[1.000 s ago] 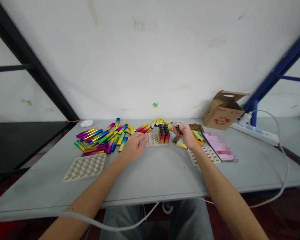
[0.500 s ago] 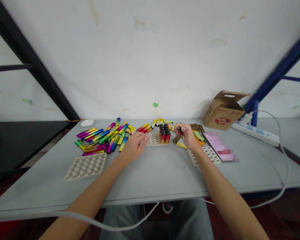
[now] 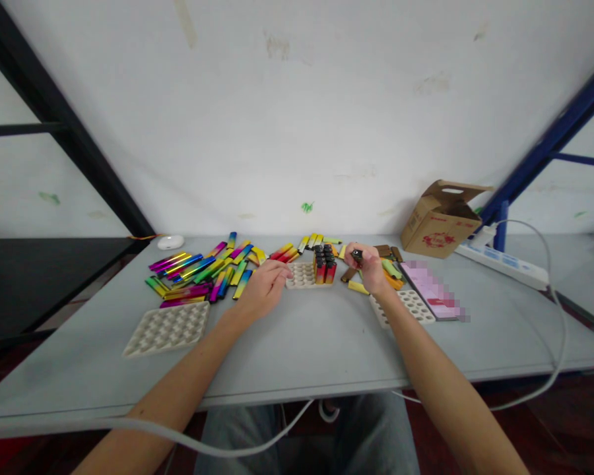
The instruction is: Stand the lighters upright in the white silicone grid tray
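Observation:
My right hand point(image 3: 369, 269) is closed around a lighter point(image 3: 357, 254); its black top shows at the fingers, and its body is hidden. Left of it, several lighters point(image 3: 325, 267) with red-to-yellow bodies and black tops stand upright in the right end of a white tray with holes point(image 3: 301, 276). My left hand point(image 3: 266, 285) is at the tray's left end, fingers drawn together over its edge. Two red-and-yellow lighters point(image 3: 283, 253) lie behind the tray. A second holed tray point(image 3: 412, 307) lies partly under my right forearm.
At left is a pile of shiny multicoloured lighters point(image 3: 212, 270), with an egg-crate-like tray point(image 3: 165, 330) in front. Yellow and brown pieces point(image 3: 359, 287) lie around my right hand. A phone point(image 3: 433, 290), a cardboard box point(image 3: 438, 227), a power strip point(image 3: 505, 262) and a white case point(image 3: 170, 242) are also there.
The view has shifted slightly. The lighter in my right hand is turned a little, showing more of its black top. My left hand stays at the tray.

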### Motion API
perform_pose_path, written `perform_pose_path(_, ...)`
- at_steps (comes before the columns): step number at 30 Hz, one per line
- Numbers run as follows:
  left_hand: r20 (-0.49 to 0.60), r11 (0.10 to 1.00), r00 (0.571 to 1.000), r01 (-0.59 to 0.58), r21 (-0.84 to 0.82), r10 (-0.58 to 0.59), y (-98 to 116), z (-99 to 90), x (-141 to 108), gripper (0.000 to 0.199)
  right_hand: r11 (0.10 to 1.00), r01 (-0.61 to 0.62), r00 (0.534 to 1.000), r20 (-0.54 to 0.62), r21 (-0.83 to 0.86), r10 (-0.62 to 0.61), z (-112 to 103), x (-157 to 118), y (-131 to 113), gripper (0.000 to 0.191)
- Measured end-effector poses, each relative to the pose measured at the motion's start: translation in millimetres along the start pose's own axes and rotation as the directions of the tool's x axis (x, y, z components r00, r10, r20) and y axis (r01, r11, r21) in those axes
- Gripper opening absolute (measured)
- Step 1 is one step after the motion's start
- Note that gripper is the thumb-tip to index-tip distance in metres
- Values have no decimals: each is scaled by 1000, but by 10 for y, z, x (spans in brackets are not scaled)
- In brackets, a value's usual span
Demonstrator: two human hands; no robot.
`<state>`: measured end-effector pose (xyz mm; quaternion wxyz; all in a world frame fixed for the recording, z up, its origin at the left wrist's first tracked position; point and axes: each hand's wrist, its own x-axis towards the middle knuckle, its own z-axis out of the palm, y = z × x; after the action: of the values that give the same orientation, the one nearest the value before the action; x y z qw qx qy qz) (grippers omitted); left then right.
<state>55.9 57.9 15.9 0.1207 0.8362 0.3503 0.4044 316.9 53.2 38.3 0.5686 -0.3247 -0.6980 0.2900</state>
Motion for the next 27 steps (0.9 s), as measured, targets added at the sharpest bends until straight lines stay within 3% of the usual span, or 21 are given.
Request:
perform_pose_path(9, -5, 999, 1000, -9, 38, 9, 27, -10, 12, 34, 1000, -16, 1000, -18, 16, 16, 22, -18, 38, 56)
perform_pose_path(13, 13, 997, 999, -33, 70, 32, 29, -9, 14, 31, 998, 2, 985, -170, 67, 10, 29, 38, 81, 49)
perform_pose_path(16, 29, 994, 999, -40, 100, 37, 16, -1, 12, 30, 995, -76, 950, -297, 67, 92, 22, 117, 114, 37)
perform_pose_path(20, 11, 994, 999, -31, 106, 30, 0, 15, 9, 26, 980, -158, 913, -360, 124, 193, 24, 173, 115, 34)
perform_pose_path(23, -23, 998, 999, -29, 55, 31, 12, 29, 6, 22, 978, -174, 911, -358, 114, 204, 47, 157, 63, 38)
perform_pose_path(27, -56, 997, 998, -16, -71, 12, 89, 68, 3, 20, 977, -193, 952, -224, 93, 209, 114, 105, -59, 37)
